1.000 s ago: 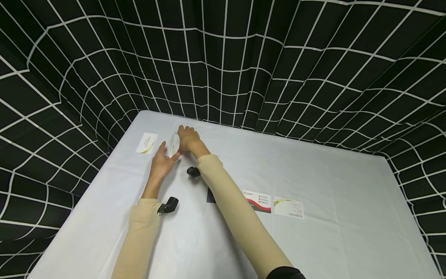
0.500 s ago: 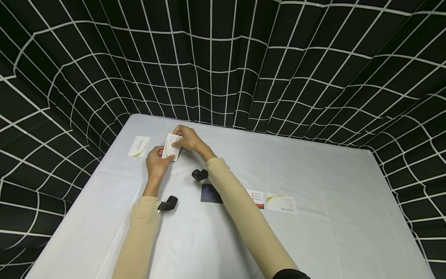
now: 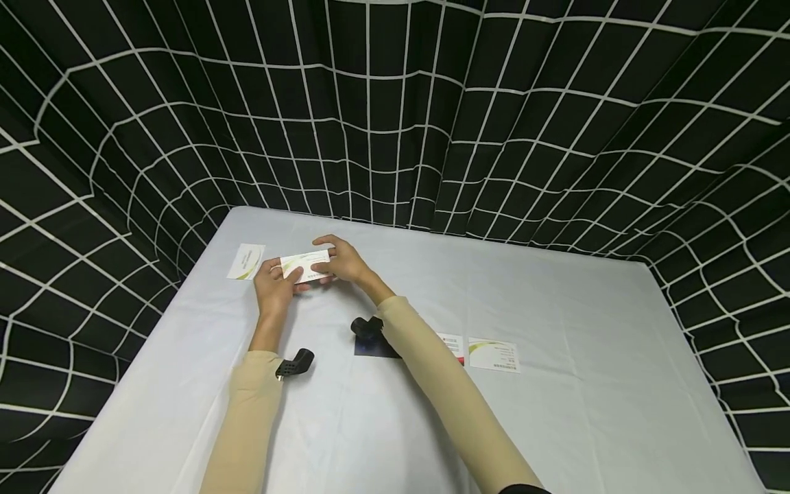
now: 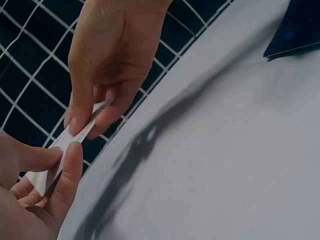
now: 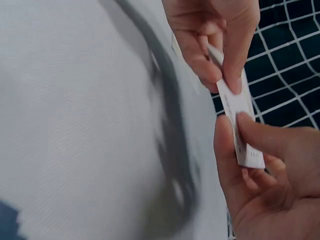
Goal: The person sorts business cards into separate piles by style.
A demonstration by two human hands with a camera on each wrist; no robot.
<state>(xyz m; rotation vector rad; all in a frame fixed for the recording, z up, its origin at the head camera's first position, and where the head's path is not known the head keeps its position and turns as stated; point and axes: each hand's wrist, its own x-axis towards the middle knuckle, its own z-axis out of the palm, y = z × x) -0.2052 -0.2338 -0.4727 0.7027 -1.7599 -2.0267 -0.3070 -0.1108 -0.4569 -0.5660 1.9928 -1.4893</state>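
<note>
Both hands hold one white business card (image 3: 304, 265) just above the white table (image 3: 555, 309), at its far left. My left hand (image 3: 279, 274) pinches the card's left end and my right hand (image 3: 328, 259) pinches its right end. In the left wrist view the card (image 4: 64, 150) is edge-on, between the thumb and fingers of my left hand (image 4: 55, 170) and the fingertips of my right hand (image 4: 92, 117). In the right wrist view my right hand (image 5: 240, 130) grips the card (image 5: 241, 117) from below while my left hand (image 5: 222, 75) pinches its upper end.
A second white card (image 3: 245, 261) lies flat to the left of the hands. A dark card (image 3: 369, 347), a red-and-white card (image 3: 452, 343) and a white card (image 3: 494, 355) lie in a row mid-table, partly under my right forearm. Black grid cloth (image 3: 395, 123) surrounds the table.
The card has come up off the table, where it stood on edge, and now lies level between both hands. The hands have drawn slightly nearer to me.
</note>
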